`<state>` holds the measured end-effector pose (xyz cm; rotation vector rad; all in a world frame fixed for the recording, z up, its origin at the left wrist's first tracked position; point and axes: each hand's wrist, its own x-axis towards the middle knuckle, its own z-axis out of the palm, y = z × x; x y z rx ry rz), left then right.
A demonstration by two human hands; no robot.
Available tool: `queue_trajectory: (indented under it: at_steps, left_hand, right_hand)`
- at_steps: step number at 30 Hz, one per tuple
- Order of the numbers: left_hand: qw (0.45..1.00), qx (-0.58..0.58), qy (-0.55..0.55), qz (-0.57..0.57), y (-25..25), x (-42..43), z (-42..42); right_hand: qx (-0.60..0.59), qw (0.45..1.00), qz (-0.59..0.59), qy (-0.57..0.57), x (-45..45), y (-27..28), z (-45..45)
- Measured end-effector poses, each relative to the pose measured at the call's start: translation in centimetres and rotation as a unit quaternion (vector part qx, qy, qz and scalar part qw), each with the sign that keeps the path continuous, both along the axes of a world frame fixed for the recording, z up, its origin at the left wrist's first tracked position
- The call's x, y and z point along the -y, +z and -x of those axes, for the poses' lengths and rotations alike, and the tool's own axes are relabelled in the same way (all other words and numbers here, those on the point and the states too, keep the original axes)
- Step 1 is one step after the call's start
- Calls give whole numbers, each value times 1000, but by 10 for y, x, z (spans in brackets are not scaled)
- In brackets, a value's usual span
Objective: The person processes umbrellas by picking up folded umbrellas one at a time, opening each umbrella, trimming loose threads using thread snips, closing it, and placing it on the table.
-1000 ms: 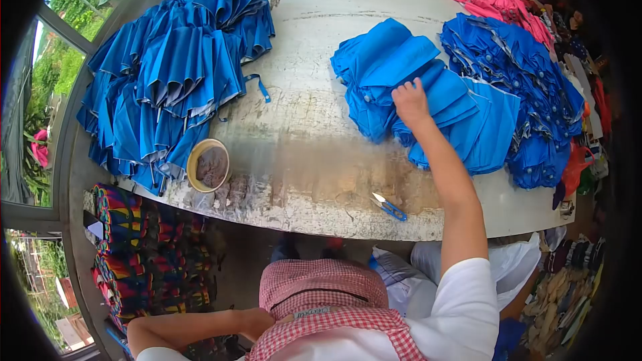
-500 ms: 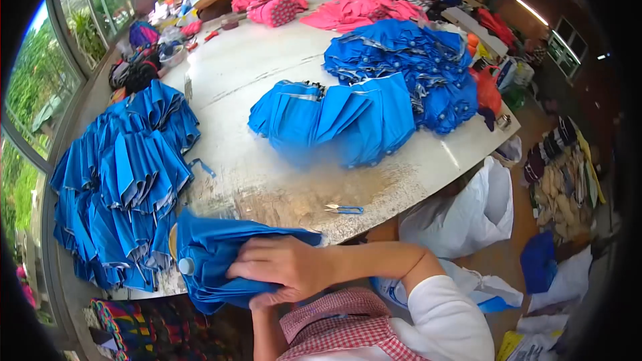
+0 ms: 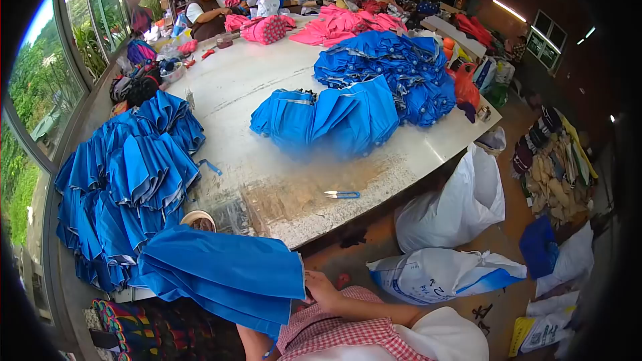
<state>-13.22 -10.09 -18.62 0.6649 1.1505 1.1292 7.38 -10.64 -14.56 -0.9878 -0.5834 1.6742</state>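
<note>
A blue umbrella [image 3: 221, 274] lies across the near left corner of the table, its canopy loosely folded and fanned towards me. My right hand [image 3: 322, 292] has its fingers closed at the canopy's right edge, partly hidden by the cloth. Under the umbrella runs my left forearm [image 3: 251, 344]; the canopy covers my left hand and its fingers. Just beyond the umbrella is a small round bowl [image 3: 199, 219]. To its left, a heap of blue folded umbrellas [image 3: 127, 180] hangs over the table edge. Blue-handled thread snips [image 3: 342, 194] rest on the worn tabletop.
More blue umbrellas [image 3: 328, 117] lie mid-table, before a larger blue pile [image 3: 394, 73]. Pink cloth pieces [image 3: 348, 25] sit farther back, near other people. White sacks [image 3: 455, 204] stand on the floor at right. Multicoloured bundles [image 3: 127, 327] lie below the table at left.
The umbrella has turned and its canopy now stretches out flatter to the right. My right hand has moved from the middle of its folds down and right to the cloth's edge. The bowl is more exposed.
</note>
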Motion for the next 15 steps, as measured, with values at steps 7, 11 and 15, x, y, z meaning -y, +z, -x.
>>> queue_trajectory:
  at_steps: [7, 11, 15]
  left_hand:
    - [957, -29, 199, -208, 104, -82, -1]
    - [895, -26, 309, -320, 179, -118, 6]
    - [843, -61, 384, -372, 202, -116, 2]
  right_hand:
    - [39, 996, 44, -63, -1, -9, -46]
    - [61, 997, 9, 44, 22, -21, -94]
    - [304, 929, -159, 135, 35, 7, -101]
